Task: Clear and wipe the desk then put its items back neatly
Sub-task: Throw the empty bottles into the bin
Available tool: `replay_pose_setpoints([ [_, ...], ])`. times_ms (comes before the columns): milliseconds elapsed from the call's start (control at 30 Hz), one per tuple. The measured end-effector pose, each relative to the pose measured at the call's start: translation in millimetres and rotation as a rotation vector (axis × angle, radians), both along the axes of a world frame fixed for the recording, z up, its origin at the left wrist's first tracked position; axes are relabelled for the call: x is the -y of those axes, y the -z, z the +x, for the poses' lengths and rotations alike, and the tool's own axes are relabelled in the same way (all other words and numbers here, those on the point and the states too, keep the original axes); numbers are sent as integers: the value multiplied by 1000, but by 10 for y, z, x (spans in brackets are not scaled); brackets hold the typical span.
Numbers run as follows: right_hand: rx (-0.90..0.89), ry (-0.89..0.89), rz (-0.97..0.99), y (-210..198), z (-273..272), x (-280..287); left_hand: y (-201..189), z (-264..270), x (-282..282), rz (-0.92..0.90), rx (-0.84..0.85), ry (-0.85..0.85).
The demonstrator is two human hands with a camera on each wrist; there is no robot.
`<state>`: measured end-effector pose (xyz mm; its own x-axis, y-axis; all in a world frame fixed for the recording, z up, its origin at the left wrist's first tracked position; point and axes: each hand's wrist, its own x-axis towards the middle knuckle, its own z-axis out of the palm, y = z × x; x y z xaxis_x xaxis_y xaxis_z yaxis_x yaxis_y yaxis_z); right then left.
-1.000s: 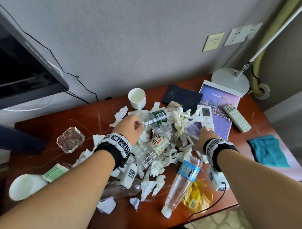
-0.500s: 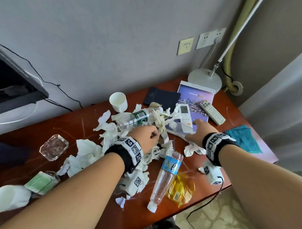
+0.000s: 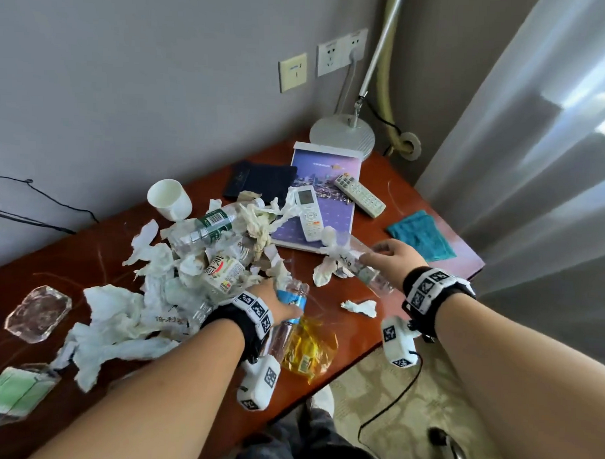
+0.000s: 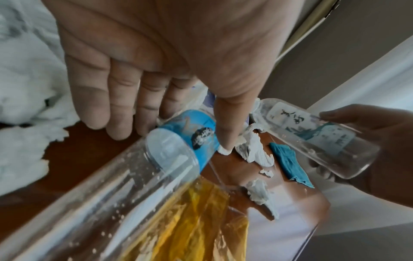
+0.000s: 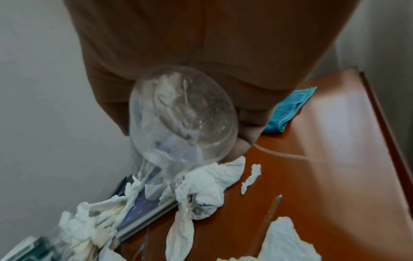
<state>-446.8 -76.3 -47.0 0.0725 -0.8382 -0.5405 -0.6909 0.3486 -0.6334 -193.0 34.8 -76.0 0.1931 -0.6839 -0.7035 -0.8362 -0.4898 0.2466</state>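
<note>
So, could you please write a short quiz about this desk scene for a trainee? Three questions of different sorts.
1. True or false: the right hand holds a clear bottle.
2. What colour is the cloth near the right edge of the desk? A red, B teal, C white.
3. Which thing does the left hand touch?

Key: 1 true; 2 B; 3 the blue-label bottle.

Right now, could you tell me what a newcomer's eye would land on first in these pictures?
A heap of crumpled tissues and plastic bottles sprawls across the middle of the red-brown desk. Each hand has a clear bottle: the right hand holds one, the left hand reaches onto the blue-labelled bottle.
</note>
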Motion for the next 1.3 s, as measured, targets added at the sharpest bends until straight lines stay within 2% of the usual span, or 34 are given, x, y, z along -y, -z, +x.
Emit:
replay_pose_setpoints([
  [233,67,46,38,-2,-166,-195,224,-292,-177,-48,97,-53],
  [400,107,43,47,-30,-173,-349,83,-332,-279,-114,93,-124],
  [600,226,65,18,-302,-119,-486,-724,-90,-268,-295,152,-176],
  [867,353,94,-128,-1025,-116,-864,-1863,65,-543,-588,196,-196],
  [967,431,138,-141,-1216,-90,-1180,-2036,149,-943,-669,129,-266],
  [1167,713,243,-32,-1436,274,-2243,-2138,436,-2399,-758,-53,-522],
  [1300,1009,290,279,-1601,637,-2962,-2357,709,-3306,-869,-191,-741],
])
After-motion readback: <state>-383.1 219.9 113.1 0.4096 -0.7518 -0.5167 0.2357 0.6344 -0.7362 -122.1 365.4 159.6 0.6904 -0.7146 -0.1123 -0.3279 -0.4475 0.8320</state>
